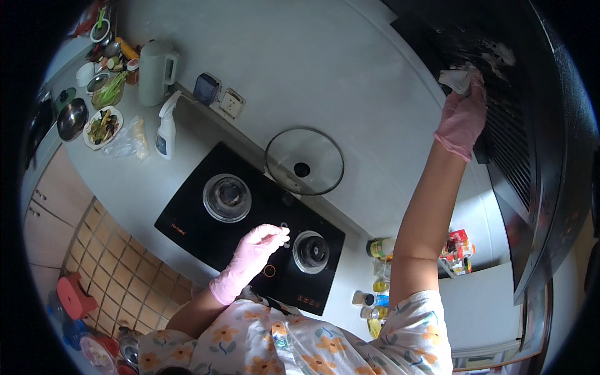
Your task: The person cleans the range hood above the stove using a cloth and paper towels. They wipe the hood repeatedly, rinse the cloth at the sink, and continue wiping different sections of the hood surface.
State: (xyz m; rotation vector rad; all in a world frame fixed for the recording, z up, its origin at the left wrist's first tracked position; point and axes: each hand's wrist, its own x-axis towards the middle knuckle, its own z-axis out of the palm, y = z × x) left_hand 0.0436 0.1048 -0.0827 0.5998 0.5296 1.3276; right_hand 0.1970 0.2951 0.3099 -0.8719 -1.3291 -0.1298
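Note:
My right hand [464,112], in a pink glove, is raised to the black range hood [553,154] and grips a crumpled white wipe [455,80], cloth or paper I cannot tell. The wipe is at the hood's slatted underside [508,154], where whitish foam [499,54] is smeared. Also gloved in pink, my left hand [258,246] hovers over the black glass gas stove [262,201], between its two burners. Its fingers are curled in, and nothing shows in them. A white spray bottle [166,129] stands on the counter left of the stove.
A glass pot lid [304,161] leans against the wall behind the stove. Left on the counter are a pale green jug [152,75], a plate of food [103,127] and a plastic bag [124,143]. Several bottles and jars [375,300] stand at right. A red stool [76,295] is on the floor.

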